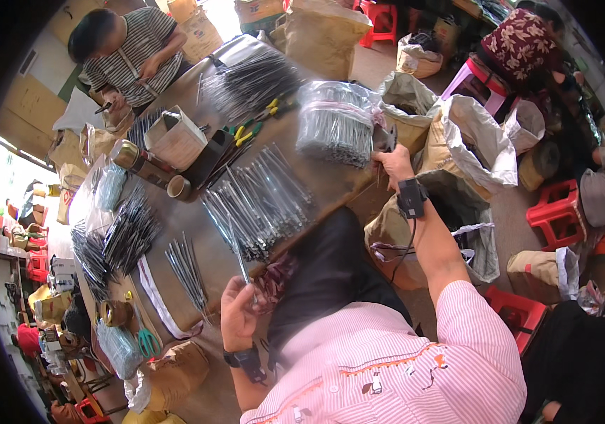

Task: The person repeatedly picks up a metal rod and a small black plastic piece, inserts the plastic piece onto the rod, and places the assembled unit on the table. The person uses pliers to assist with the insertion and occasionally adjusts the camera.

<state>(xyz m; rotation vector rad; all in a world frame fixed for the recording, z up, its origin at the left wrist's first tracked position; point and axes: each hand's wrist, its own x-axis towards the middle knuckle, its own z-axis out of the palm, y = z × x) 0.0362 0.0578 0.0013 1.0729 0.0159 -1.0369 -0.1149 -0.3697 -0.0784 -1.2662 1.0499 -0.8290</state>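
- Your left hand [240, 311] pinches one thin metal rod [239, 258] upright at the table's [196, 244] near edge.
- Your right hand [393, 161] grips the wrapped rod bundle [334, 120] at the table's right edge.
- Loose rods [260, 198] lie mid-table between them.

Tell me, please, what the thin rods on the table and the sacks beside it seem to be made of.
The thin rods look like metal: grey, with a dull shine, probably wrapped in clear film. The left hand holds one. The sacks look like woven plastic or coarse cloth, tan and matte, with soft folds; I cannot tell which.
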